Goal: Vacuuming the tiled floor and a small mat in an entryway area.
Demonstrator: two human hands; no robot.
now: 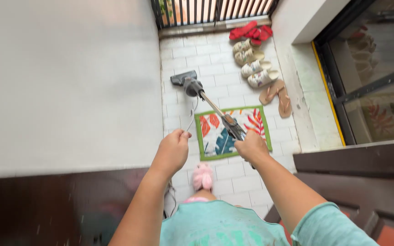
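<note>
My right hand [251, 146] grips the handle of a stick vacuum cleaner [215, 108] whose metal tube slants away to a dark floor head [183, 78] on the white tiled floor. My left hand [174, 149] is closed around the vacuum's thin cord [191, 119], held up beside the tube. A leaf-patterned doormat [215, 136] with a green border lies under the tube, just beyond my hands. My foot in a fluffy pink slipper [202, 176] stands below the mat.
Pairs of slippers and sandals line the right side: red [251, 32], cream [247, 51], white patterned [260, 74], tan flip-flops [277, 95]. A metal gate [210, 10] closes the far end. White wall [69, 82] at left, dark wooden door frame at right [356, 159].
</note>
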